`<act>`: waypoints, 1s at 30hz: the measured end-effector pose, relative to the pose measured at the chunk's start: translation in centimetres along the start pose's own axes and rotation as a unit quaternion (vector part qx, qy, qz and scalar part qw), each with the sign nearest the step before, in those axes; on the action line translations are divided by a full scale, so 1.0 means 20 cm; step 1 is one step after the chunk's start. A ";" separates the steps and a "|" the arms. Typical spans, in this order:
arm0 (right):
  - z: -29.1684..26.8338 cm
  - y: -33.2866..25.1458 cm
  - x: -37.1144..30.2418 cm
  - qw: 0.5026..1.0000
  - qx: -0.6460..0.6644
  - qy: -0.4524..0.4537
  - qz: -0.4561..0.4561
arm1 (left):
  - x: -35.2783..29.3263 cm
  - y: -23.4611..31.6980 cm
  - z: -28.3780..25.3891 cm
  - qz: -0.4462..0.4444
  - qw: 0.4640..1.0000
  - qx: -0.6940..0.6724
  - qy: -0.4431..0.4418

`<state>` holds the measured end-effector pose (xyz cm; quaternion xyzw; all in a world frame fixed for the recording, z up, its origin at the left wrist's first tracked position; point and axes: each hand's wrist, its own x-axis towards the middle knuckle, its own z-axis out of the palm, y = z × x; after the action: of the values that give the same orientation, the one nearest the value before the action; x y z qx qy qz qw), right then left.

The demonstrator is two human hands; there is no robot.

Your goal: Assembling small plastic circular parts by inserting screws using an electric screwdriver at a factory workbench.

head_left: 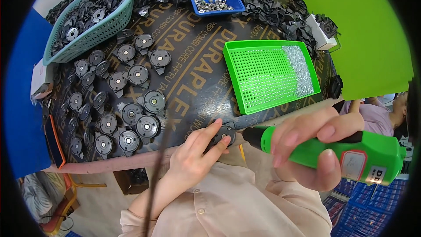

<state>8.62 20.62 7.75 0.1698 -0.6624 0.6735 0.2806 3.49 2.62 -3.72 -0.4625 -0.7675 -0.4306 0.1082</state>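
Note:
Near the table's front edge, my left hand has its thumb and fingers closed on a round black plastic part with a tab. My right hand is wrapped round a green electric screwdriver, held sideways with its black nose pointing left toward that part. The tip lies close beside the part; whether it touches cannot be made out. Beyond my hands stands a green perforated tray, with screws standing in its holes and a heap of loose screws at its right end. Several similar round black parts lie to my left.
A teal basket full of black parts stands far left. A blue bin of small metal pieces is at the back, amid piled black parts. A dark cable hangs in front. Another person sits at the right.

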 end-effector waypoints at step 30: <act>-0.14 0.15 0.10 0.989 -0.054 0.135 -0.035 | -0.03 -0.03 0.02 0.020 0.999 0.038 0.023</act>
<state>5.63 23.86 6.39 0.0853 -0.6477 0.6432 0.3994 3.40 2.45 -4.58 -0.4635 -0.7711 -0.4092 0.1518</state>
